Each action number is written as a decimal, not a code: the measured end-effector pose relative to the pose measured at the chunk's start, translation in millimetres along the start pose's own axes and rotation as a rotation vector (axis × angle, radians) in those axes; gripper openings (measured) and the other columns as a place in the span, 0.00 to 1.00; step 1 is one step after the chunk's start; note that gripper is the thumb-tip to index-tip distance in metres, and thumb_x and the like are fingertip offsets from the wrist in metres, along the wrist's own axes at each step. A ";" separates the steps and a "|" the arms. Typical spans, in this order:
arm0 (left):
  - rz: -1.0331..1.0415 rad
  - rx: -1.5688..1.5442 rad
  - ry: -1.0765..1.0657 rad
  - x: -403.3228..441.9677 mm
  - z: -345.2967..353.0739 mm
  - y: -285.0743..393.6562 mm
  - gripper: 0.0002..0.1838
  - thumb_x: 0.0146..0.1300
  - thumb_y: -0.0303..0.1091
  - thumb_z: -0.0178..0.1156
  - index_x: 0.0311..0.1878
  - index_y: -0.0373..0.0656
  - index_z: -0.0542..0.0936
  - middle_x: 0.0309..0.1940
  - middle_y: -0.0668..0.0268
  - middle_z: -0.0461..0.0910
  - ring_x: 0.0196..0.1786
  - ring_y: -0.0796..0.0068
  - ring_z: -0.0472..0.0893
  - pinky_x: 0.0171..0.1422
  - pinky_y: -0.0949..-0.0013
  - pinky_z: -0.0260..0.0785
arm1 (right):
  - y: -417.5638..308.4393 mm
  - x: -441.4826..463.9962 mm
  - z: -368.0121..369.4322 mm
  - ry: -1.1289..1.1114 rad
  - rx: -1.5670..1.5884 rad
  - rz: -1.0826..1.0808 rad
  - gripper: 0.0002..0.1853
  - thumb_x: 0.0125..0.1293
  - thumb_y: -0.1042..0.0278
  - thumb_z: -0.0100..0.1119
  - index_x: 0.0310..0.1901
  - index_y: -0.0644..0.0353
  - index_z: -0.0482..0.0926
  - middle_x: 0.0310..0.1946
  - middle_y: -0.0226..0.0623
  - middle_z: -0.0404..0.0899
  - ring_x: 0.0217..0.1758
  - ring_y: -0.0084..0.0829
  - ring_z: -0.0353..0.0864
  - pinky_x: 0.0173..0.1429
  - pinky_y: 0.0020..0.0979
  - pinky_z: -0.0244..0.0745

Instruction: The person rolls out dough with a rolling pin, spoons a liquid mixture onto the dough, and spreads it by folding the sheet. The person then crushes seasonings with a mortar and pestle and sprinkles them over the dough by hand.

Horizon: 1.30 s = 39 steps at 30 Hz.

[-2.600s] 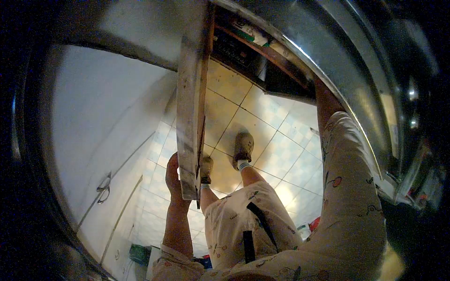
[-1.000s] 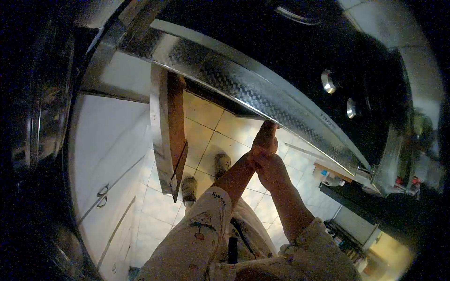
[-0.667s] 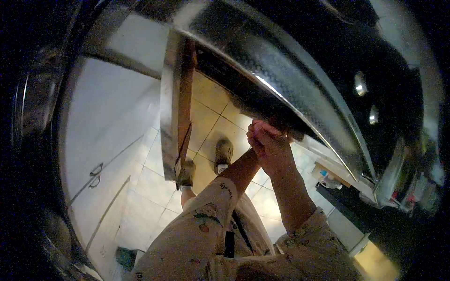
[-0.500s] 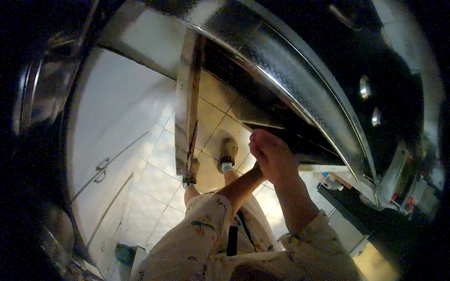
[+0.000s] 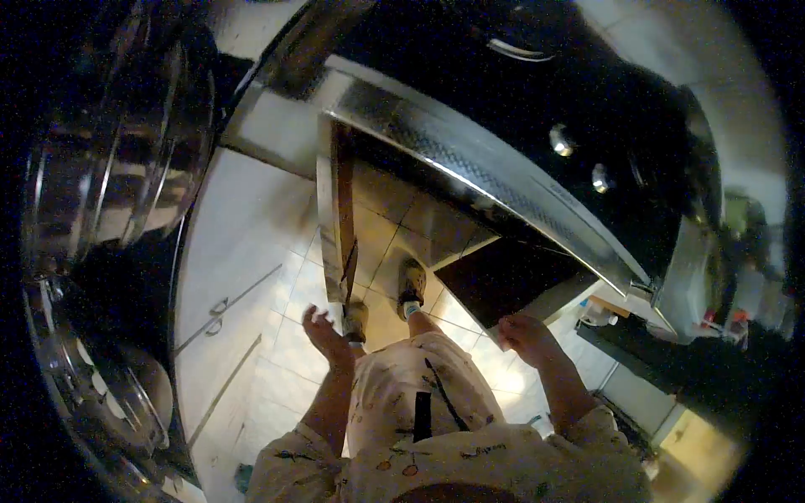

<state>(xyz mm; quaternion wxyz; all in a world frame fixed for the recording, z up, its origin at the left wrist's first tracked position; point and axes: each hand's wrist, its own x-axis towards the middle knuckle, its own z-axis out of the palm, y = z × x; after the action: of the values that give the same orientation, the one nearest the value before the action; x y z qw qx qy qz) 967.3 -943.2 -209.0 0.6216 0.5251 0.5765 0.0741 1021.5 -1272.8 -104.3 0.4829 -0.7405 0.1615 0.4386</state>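
Observation:
My left hand (image 5: 329, 335) is open in the air near an upright open cabinet door (image 5: 329, 201), seen edge-on, with its fingers spread and nothing in them. At the near corner of a second cabinet door (image 5: 520, 277), dark with a pale edge, my right hand (image 5: 528, 339) has its fingers curled in, closed at that corner. How firmly they press on it is hard to see in the dim light. Above both doors runs the metal-trimmed counter edge (image 5: 470, 172). Under it the cabinet's inside is dark.
Two shiny knobs (image 5: 562, 140) sit on the black surface beyond the trim. White cupboards (image 5: 231, 243) stand at the left, beside stacked shiny ware (image 5: 109, 184). My shoes (image 5: 411, 281) rest on the tiled floor (image 5: 285, 335). Small items (image 5: 599, 314) lie at the right.
My hands were close together by the right door. Now they are apart, the left one over to the left with fingers spread. More of the dark right door shows.

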 end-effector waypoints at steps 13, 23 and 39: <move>0.633 0.323 -0.447 -3.7 113.5 -75.9 0.24 0.62 0.26 0.49 0.62 0.39 0.59 0.52 0.57 0.64 0.51 0.68 0.68 0.54 0.69 0.61 | 103.3 -90.6 -43.0 0.276 0.362 -0.070 0.12 0.57 0.74 0.57 0.41 0.72 0.74 0.36 0.40 0.77 0.39 0.33 0.76 0.47 0.28 0.74; 0.479 0.347 -0.717 -39.9 198.0 -121.3 0.19 0.57 0.31 0.53 0.52 0.38 0.66 0.39 0.62 0.71 0.43 0.68 0.70 0.51 0.69 0.62 | 125.8 -154.8 -43.3 0.406 1.048 0.007 0.11 0.55 0.74 0.60 0.40 0.70 0.75 0.36 0.37 0.76 0.40 0.29 0.76 0.45 0.28 0.74; 1.992 0.937 -2.189 -281.9 191.2 -193.7 0.30 0.50 0.55 0.53 0.50 0.42 0.69 0.52 0.56 0.66 0.64 0.60 0.57 0.69 0.46 0.41 | 162.0 -213.8 -35.2 0.630 1.330 0.039 0.09 0.51 0.75 0.63 0.34 0.67 0.77 0.32 0.37 0.78 0.36 0.30 0.78 0.46 0.30 0.75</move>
<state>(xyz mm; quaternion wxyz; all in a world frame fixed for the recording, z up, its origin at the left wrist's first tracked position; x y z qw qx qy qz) 928.3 -1333.1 -213.3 0.2121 0.6194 -0.7420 -0.1441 811.1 -1420.4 -19.7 0.7528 -0.3790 0.5377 0.0227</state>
